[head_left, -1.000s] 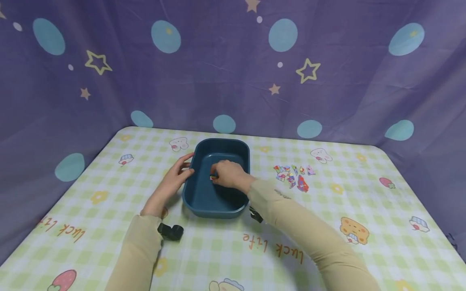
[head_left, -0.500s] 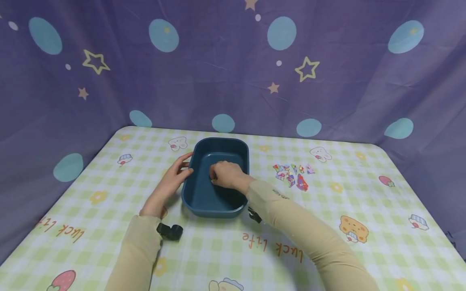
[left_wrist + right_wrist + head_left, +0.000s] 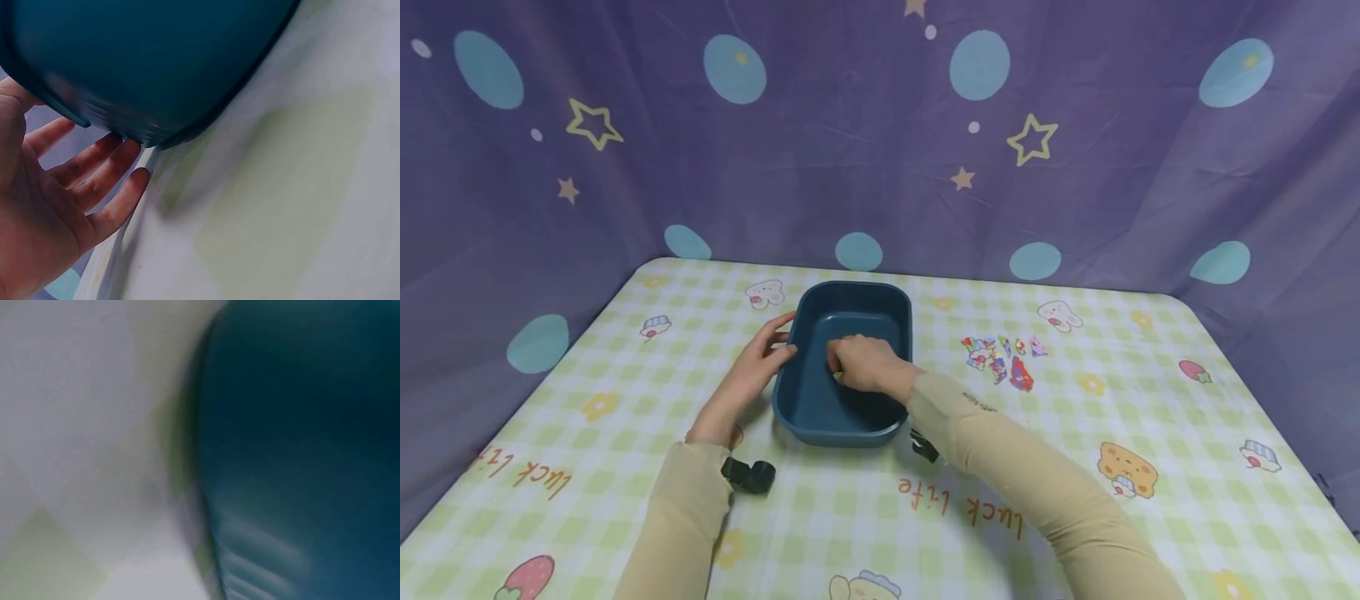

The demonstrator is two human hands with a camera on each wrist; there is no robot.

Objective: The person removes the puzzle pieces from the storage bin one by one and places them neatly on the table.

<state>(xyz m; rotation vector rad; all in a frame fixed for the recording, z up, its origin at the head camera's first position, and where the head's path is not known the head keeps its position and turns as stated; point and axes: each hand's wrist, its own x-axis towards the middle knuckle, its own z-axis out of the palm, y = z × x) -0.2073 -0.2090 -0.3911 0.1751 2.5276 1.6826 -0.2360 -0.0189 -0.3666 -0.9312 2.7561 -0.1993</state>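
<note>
A dark teal plastic bin (image 3: 820, 417) with rounded corners stands on the table. At its left side my left hand (image 3: 751, 372) has its thumb by the rim and its fingers against the outer wall. In the left wrist view, the fingers (image 3: 94, 169) of that hand are spread and only slightly bent under the bin's rim (image 3: 47, 100). My right hand (image 3: 868, 364) reaches over the right rim into the bin, fingers curled down low. It pinches a small colourful piece, almost wholly hidden by the fingers. The right wrist view shows just the bin's outer wall (image 3: 300, 450), not the hand.
Right of the bin lie several small, flat, irregular colourful pieces (image 3: 1021, 375) in a loose group. A green-and-white checked cloth (image 3: 1075, 533) with printed figures covers the table. Behind it hangs a purple curtain (image 3: 880, 167). Black straps with wrist cameras (image 3: 749, 477) sit on both wrists.
My right hand has shifted slightly to the left and turned inside the bin; the dark, coloured piece seen at its fingertips is now nearly hidden. My left hand keeps its place.
</note>
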